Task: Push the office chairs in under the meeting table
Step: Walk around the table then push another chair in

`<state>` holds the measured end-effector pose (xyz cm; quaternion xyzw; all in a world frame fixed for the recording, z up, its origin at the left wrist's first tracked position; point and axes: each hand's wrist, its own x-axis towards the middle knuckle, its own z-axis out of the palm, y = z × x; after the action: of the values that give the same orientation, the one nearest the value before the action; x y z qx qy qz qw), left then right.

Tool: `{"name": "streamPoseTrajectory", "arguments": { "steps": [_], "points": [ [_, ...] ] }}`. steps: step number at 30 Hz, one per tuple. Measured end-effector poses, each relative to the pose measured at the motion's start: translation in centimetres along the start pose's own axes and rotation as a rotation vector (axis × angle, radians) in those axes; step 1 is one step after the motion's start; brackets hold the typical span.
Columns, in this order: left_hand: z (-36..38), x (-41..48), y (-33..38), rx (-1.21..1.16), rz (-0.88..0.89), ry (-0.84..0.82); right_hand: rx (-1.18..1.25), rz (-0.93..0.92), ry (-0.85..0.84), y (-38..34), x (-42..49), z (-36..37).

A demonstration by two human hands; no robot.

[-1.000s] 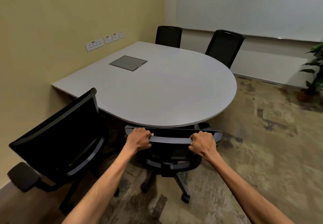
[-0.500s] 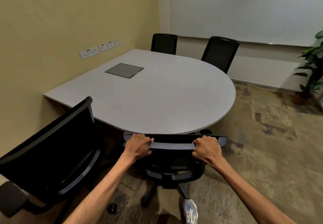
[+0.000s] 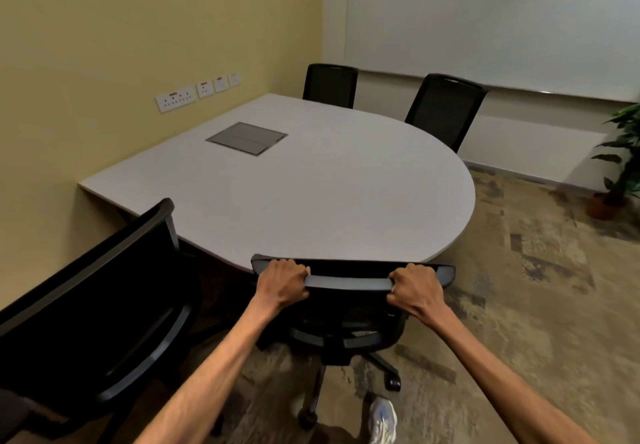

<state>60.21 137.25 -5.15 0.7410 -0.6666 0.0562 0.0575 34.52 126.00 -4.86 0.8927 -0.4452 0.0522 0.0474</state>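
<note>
Chair [image 3: 349,308]: black mesh | top rail gripped, both hands

Soft, even overhead light is brightening the surface [image 3: 311,194]; the near-left chair [image 3: 90,305] is sinking into deep shadow. Wide-angle distortion is bowing the edges, and slight blur is softening the carpet [image 3: 540,305].

Left wall [image 3: 138,27] yellow, with a row of white sockets [image 3: 197,91]. Far wall carries a large whiteboard [image 3: 485,20]. Floor: mottled brown-beige carpet [image 3: 536,287]. Potted plant [image 3: 620,163] at far right. Lighting even, dim.
</note>
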Motion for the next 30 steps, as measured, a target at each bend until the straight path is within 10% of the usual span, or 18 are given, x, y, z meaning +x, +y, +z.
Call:
{"name": "streamPoseTrajectory", "arguments": {
  "steps": [18,30],
  "points": [
    [0.0,4.4,-1.3,0.002,-0.034,-0.014,0.056,-0.024,0.055,1.2,5.2,1.2],
    [-2.0,-7.1,1.2,-0.084,-0.2,0.26,0.234,0.034,0.145,-4.1,-3.4,0.1]
  ]
}}
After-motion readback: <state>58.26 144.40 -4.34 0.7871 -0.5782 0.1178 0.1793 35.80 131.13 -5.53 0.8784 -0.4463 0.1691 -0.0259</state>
